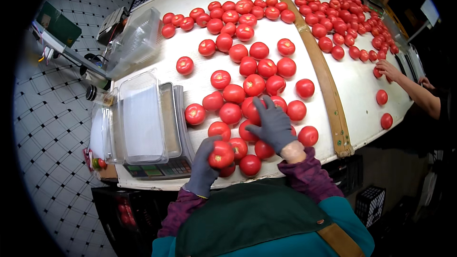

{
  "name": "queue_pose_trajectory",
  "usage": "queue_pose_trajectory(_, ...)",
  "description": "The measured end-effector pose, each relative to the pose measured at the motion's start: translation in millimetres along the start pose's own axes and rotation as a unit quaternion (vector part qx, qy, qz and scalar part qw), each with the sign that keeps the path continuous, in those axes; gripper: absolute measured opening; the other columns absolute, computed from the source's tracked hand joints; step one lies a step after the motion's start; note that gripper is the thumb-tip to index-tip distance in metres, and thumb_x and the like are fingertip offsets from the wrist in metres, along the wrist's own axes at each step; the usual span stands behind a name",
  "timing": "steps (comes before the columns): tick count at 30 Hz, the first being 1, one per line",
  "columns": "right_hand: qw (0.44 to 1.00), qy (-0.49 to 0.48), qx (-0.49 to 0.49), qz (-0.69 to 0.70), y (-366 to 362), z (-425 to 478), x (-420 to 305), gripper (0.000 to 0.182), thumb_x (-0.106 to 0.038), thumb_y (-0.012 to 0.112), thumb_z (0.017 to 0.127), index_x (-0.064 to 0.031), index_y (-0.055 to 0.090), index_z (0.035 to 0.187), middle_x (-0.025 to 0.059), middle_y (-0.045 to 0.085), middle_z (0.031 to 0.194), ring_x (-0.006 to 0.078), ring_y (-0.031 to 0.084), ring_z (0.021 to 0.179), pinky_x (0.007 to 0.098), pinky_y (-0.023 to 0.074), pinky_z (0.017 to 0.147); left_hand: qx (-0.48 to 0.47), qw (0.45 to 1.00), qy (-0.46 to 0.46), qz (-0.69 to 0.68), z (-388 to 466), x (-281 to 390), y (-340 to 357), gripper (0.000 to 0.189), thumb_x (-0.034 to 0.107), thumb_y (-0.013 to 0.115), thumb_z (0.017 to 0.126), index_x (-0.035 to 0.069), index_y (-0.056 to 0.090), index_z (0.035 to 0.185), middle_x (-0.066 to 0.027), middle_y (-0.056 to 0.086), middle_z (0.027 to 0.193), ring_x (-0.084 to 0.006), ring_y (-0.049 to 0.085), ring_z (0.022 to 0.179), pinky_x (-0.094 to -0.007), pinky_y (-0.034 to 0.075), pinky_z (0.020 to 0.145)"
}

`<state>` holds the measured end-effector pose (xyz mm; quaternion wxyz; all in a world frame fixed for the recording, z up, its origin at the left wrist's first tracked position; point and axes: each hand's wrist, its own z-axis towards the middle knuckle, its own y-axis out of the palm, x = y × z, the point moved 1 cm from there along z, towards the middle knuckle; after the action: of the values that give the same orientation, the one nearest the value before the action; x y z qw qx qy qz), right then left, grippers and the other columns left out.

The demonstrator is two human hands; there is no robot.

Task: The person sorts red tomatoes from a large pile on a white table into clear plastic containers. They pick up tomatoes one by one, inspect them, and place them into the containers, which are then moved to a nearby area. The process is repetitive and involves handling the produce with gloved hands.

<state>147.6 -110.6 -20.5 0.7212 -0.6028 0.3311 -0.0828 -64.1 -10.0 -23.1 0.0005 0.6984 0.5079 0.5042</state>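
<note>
My left hand [205, 164], in a grey glove, holds a red tomato [221, 154] near the table's front edge. My right hand [273, 123], gloved the same way, reaches over the loose tomatoes with its fingers spread, and its fingertips are on one tomato [254, 113]; whether it grips it I cannot tell. Many more tomatoes lie around both hands and further back on the white table [310, 121]. Left of them a clear plastic container [144, 121], with a white sheet in its bottom, rests on a digital scale [178, 167].
A stack of clear containers [137, 39] and a lidded jar [101, 95] are at the left. A wooden divider [314, 53] crosses the table. Beyond it are many tomatoes and a co-worker's hand [389, 69]. Black crates [123, 217] stand below the table.
</note>
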Motion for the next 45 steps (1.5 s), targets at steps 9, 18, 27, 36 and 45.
queue_pose_trajectory(9, 0.828, 0.134, -0.116, 0.532, -11.1, -4.0, 35.4, 0.057, -0.027, 0.071, 0.075, -0.0091, 0.048, 0.124, 0.0148, 0.050, 0.122, 0.0283, 0.053, 0.113, 0.0375, 0.0449, 0.094, 0.024, 0.832, 0.271, 0.484, 17.3, 13.7, 32.1, 0.039, -0.001, 0.062, 0.078, 0.002, 0.054, 0.116, -0.0150, 0.057, 0.113, -0.0282, 0.056, 0.106, -0.0348, 0.046, 0.090)
queue_pose_trajectory(18, 0.959, -0.110, 0.013, 0.263, 2.2, -24.5, 40.8, 0.032, -0.012, 0.066, 0.073, -0.0104, 0.058, 0.104, 0.0104, 0.057, 0.113, 0.0304, 0.055, 0.107, 0.0408, 0.0468, 0.087, -0.002, 0.717, 0.248, 0.651, 39.2, -5.5, 46.5, 0.049, 0.018, 0.067, 0.083, 0.011, 0.052, 0.129, -0.0196, 0.044, 0.136, -0.0377, 0.047, 0.122, -0.0424, 0.041, 0.100)
queue_pose_trajectory(27, 0.951, -0.100, -0.060, 0.285, -20.7, 28.2, 44.8, 0.021, -0.015, 0.064, 0.080, -0.0094, 0.059, 0.100, 0.0118, 0.061, 0.100, 0.0325, 0.059, 0.092, 0.0420, 0.0486, 0.076, -0.003, 0.718, 0.209, 0.664, 52.7, 0.5, 44.1, 0.049, 0.023, 0.068, 0.083, 0.011, 0.053, 0.128, -0.0182, 0.048, 0.132, -0.0379, 0.050, 0.117, -0.0430, 0.044, 0.096)
queue_pose_trajectory(36, 0.992, -0.018, -0.101, -0.070, 9.0, 241.0, 15.7, 0.054, -0.043, 0.074, 0.072, -0.0063, 0.057, 0.108, 0.0134, 0.063, 0.103, 0.0312, 0.062, 0.093, 0.0435, 0.0484, 0.076, 0.018, 0.748, 0.268, 0.607, 74.4, 8.6, 36.5, 0.013, 0.009, 0.060, 0.086, 0.007, 0.061, 0.098, -0.0122, 0.062, 0.095, -0.0325, 0.059, 0.091, -0.0403, 0.048, 0.080)
queue_pose_trajectory(45, 0.995, -0.024, -0.071, -0.070, 40.5, 258.6, 14.1, 0.061, -0.031, 0.077, 0.063, -0.0065, 0.054, 0.114, 0.0143, 0.061, 0.107, 0.0329, 0.060, 0.097, 0.0416, 0.0463, 0.084, 0.014, 0.859, 0.170, 0.483, 78.1, 19.9, 33.0, 0.021, 0.014, 0.058, 0.090, 0.005, 0.059, 0.109, -0.0115, 0.061, 0.099, -0.0251, 0.062, 0.092, -0.0353, 0.051, 0.077)
